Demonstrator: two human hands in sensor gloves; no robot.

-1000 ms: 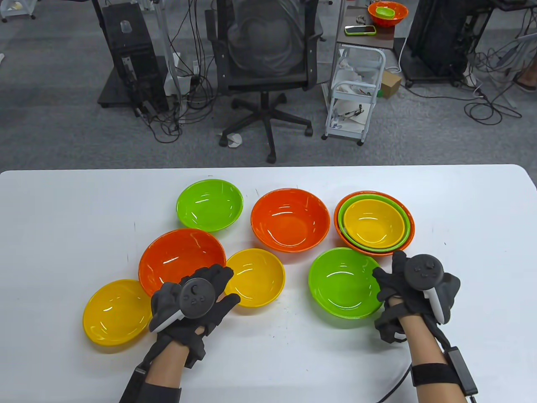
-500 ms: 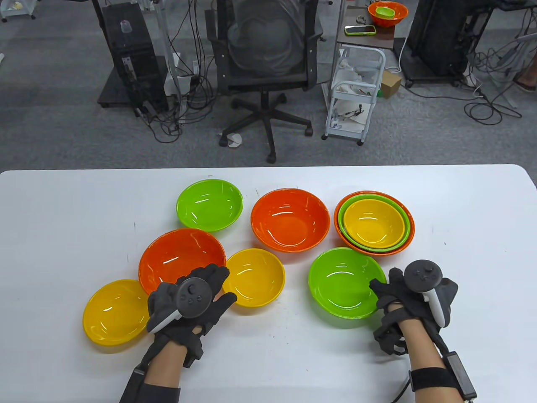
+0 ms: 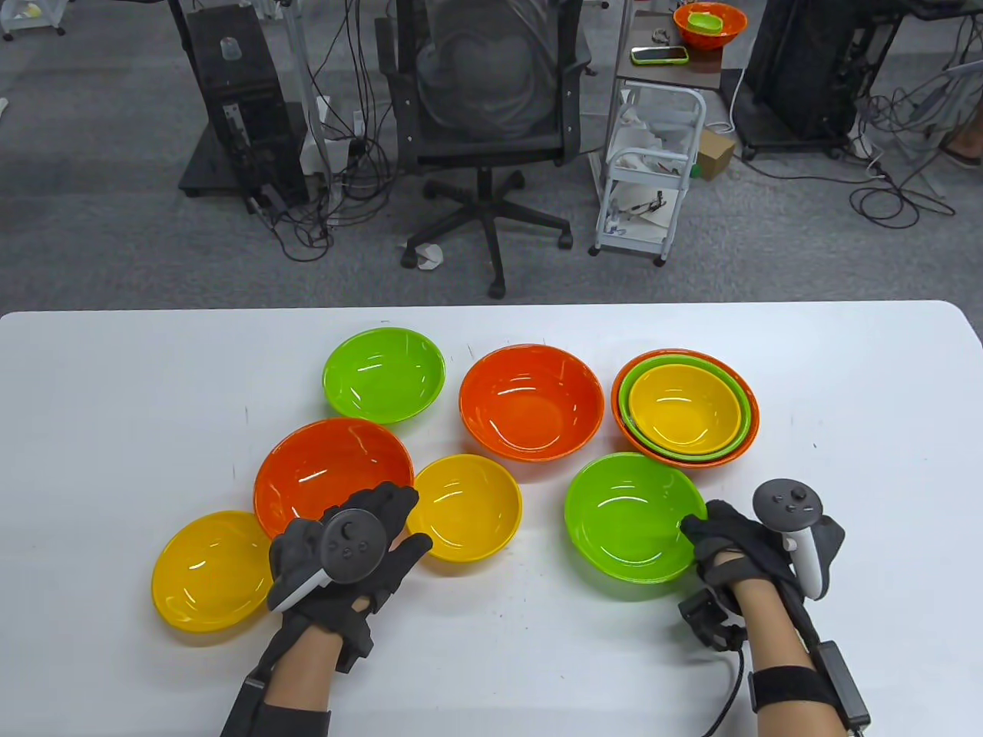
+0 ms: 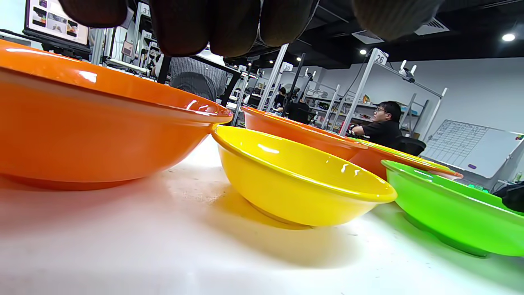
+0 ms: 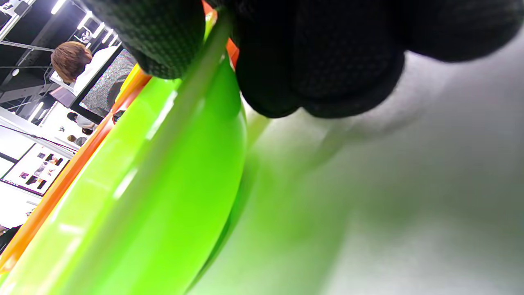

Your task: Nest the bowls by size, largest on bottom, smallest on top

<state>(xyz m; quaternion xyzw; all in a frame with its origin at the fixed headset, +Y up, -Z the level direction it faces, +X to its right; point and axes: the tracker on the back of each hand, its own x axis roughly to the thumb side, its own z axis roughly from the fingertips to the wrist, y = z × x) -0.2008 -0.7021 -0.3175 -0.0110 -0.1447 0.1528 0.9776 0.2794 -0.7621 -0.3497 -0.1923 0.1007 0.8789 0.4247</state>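
The right hand [image 3: 733, 541] pinches the near-right rim of the green bowl [image 3: 630, 516], which sits on the surface [image 3: 845, 368] just left of that hand. The bowl should be lifted level toward the empty orange bowl [image 3: 531, 401], up and to that hand's left. The left hand [image 3: 345, 549] hovers flat and holds nothing, fingers over an orange rim. Only the right wrist view shows 1 fingertip [image 5: 163, 37] inside the rim and the others outside.

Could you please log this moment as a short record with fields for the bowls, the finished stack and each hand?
loose bowls: two orange, two green, two yellow, all upright on the white table
finished stack: orange, green, yellow nested, far right
right hand: pinches the rim of the near green bowl, thumb inside, fingers outside
left hand: fingers extended over the near rim of the left orange bowl, beside the middle yellow bowl; contact unclear
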